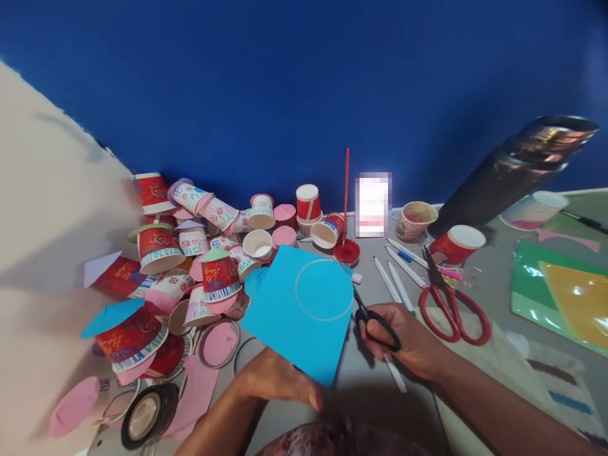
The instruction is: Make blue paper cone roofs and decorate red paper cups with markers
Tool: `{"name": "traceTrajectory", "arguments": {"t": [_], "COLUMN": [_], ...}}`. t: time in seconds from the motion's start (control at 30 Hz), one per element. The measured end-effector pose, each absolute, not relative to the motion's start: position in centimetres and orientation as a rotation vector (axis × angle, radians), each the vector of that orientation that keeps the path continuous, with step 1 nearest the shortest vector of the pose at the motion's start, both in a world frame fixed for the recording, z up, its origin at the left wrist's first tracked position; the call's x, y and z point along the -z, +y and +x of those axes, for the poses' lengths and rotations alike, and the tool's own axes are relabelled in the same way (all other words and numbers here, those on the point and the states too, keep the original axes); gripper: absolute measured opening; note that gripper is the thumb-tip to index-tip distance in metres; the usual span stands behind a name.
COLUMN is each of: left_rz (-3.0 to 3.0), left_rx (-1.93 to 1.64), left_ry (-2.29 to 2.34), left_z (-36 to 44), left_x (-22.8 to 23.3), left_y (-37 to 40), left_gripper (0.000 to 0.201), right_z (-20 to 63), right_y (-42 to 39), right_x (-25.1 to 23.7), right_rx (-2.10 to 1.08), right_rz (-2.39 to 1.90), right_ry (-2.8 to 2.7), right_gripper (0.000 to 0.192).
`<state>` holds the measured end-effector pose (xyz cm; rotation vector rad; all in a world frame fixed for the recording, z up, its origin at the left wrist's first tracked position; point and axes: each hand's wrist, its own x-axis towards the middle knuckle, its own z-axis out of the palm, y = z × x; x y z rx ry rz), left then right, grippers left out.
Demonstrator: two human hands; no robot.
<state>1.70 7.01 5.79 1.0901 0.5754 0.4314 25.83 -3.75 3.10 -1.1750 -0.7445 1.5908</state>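
Observation:
My left hand (280,379) grips a sheet of bright blue paper (280,297) from underneath, its thumb showing below the lower edge. A pale circle outline is drawn near the sheet's right side. In my right hand (403,335) is a pair of black-handled scissors (387,329), fingers through the loops. Its blades lie against the paper's right edge, close to the circle; part of them is hidden. Another pair of scissors with red handles (456,313) lies just beyond my right hand.
Decorated paper cups (159,247) crowd the left side, with pink paper (197,392) and a roll of black tape (149,415) in front. White markers (387,278), a red paint pot (346,252) and a dark flask (503,171) stand or lie behind and right. A blue wall (285,95) rises behind.

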Motion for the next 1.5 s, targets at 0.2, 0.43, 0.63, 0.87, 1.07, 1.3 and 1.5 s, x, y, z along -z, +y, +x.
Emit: {"name": "traceTrajectory", "arguments": {"t": [0.2,0.43,0.63,0.87,1.07,1.3,1.5], "left_rz": [0.851,0.709,0.716,0.783,0.838,0.881,0.921], "left_rx": [-0.575,-0.664,-0.648,-0.650,-0.632,-0.561,-0.501], "left_ry": [0.523,0.613,0.610,0.620,0.671,0.697,0.690], "left_z": [3.9,3.8,4.0,3.8,3.4,3.3,3.3], "left_x": [-6.3,-6.5,-6.7,-6.5,-6.6,-7.5,-8.2], "left_y": [6.4,6.8,6.8,7.0,7.3,7.5,7.8], "left_gripper": [0.060,0.059,0.057,0.055,0.053,0.046,0.043], "right_z": [25.3,25.3,25.1,25.4,25.6,25.9,26.0], "right_y": [-3.8,-3.7,-3.6,-3.7,-3.9,-3.9,-4.0], "right_x": [-3.4,-3.3,-3.9,-3.9,-3.1,-3.6,-2.8], "right_rx": [-1.534,-1.578,-1.614,-1.594,-1.590,-1.599,-1.607], "right_rz": [-1.274,-1.257,-1.230,-1.244,-1.233,-1.229,-1.186], "right_ry": [-0.803,-0.772,-0.723,-0.773,-0.820,-0.842,-0.837], "right_gripper": [0.069,0.072,0.070,0.072,0.071,0.069,0.068]}}
